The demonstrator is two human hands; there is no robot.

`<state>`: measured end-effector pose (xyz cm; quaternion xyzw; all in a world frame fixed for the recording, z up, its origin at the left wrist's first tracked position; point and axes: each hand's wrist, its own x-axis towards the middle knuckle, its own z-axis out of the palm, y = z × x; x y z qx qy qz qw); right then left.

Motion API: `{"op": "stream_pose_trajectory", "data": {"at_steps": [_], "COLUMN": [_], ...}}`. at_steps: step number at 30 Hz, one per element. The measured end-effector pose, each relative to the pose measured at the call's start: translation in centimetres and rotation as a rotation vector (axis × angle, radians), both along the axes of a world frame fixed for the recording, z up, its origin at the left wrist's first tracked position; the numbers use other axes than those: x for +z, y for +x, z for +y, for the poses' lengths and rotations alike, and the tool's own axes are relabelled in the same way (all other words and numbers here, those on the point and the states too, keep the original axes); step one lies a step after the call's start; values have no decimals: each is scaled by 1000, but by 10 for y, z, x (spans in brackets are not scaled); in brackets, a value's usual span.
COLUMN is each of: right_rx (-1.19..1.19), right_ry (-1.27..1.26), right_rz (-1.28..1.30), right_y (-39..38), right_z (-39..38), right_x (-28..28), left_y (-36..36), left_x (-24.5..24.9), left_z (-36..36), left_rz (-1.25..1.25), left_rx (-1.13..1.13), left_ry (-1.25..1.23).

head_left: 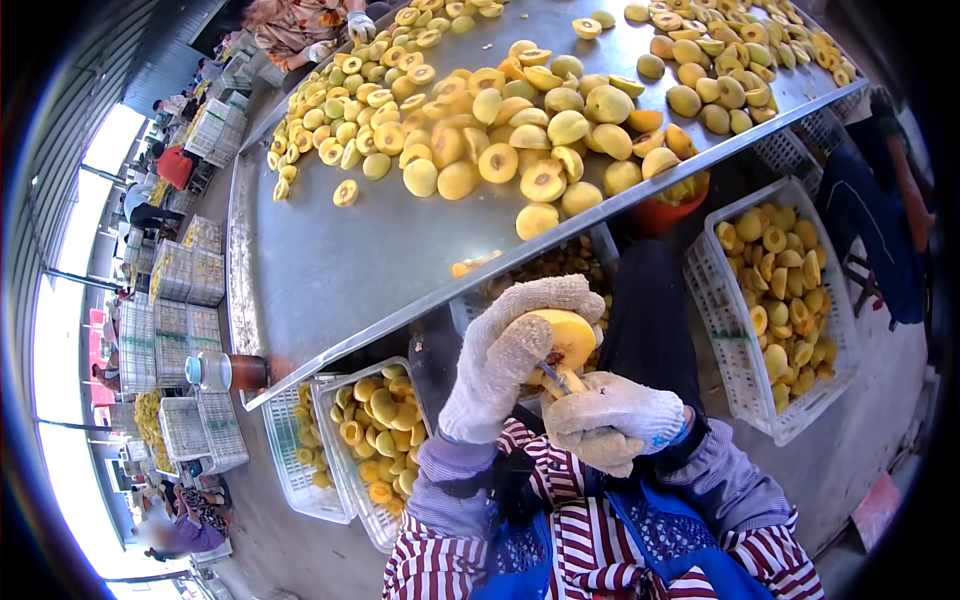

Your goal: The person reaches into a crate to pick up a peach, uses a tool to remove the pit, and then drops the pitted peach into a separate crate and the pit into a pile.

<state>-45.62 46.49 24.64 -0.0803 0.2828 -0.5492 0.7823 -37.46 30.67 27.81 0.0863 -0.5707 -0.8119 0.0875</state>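
My left hand (500, 350), in a whitish knit glove, is closed around a yellow peach half (572, 338) held over my lap. Its cut face is turned toward my right hand. My right hand (615, 415), gloved too, grips a small tool with a pale handle (570, 380) and a thin dark metal end. The metal end meets the fruit near its brown pit hollow; most of the handle is hidden by my fingers. Just beyond my hands, many cut peach halves (540, 180) lie heaped on the metal table (330, 270).
Crates of peach halves stand at my right (845, 350) and left (345, 440). Under the table edge sits a red bucket (670, 210). A jar of brown liquid (245, 372) is at the table's left corner. A co-worker's gloved hand (360, 27) is across the table.
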Motion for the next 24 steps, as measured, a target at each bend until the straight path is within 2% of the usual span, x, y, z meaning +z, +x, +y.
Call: {"op": "stream_pose_trajectory", "data": {"at_steps": [5, 7, 8, 11, 12, 15, 18, 21, 22, 24], "right_rx": [-49, -35, -35, -25, -17, -13, -32, -86, -53, 13], "right_ry": [-61, -70, -71, -77, -83, -72, -247, -149, -140, -119], "right_rz": [-146, -109, -116, -73, -46, 0, -353, -126, -139, -165], "right_y": [16, 16, 15, 15, 16, 19, 25, 29, 29, 27], "right_z": [14, 16, 17, 19, 18, 18, 21, 27, 26, 24], "right_x": [-7, -3, -1, -2, -3, -3, -20, 0, -2, -9], "left_y": [8, 8, 9, 11, 13, 13, 20, 23, 22, 21], "left_x": [-8, -11, -4, 4, 3, 9, -2, 10, 11, 15], "left_z": [18, 21, 24, 27, 30, 40, 42, 42, 40, 45], "left_rz": [198, 303, 251, -56, -50, -57, 89, 87, 3, -67], "left_rx": [256, 361, 374, 174, 174, 257, 395, 326, 237, 260], "left_ry": [-520, -683, -771, -106, -7, 79, -490, -438, -129, 95]}}
